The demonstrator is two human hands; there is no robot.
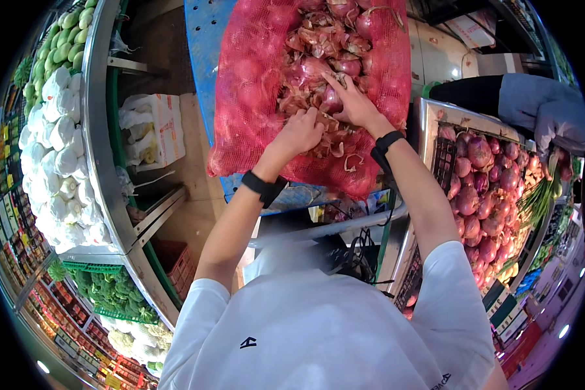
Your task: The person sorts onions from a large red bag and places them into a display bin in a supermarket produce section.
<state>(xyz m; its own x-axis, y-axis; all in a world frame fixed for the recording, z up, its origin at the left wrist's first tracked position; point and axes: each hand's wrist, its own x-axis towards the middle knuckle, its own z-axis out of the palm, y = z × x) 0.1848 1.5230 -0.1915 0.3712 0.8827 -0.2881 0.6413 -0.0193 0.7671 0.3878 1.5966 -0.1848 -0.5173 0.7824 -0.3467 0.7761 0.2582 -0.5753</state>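
Note:
A large red mesh sack [246, 102], slit along its middle, lies on a blue platform cart, full of red onions and loose dry skins. My right hand [356, 103] reaches into the opening, fingers spread over a red onion [330, 100]; whether it grips the onion I cannot tell. My left hand [300, 131] rests at the near left edge of the opening with curled fingers, over the onion skins [339, 144] and the mesh; what lies under its fingers is hidden. Both wrists wear black bands.
Left stands a metal-edged display [97, 146] with wrapped white produce [53, 146], green produce and broccoli [107, 290]. Right, a bin holds red onions [485, 195]. Another person [541, 105] is beside it, by green stalks. The cart's metal handle [331, 228] crosses before me. A white box [168, 129] sits low left.

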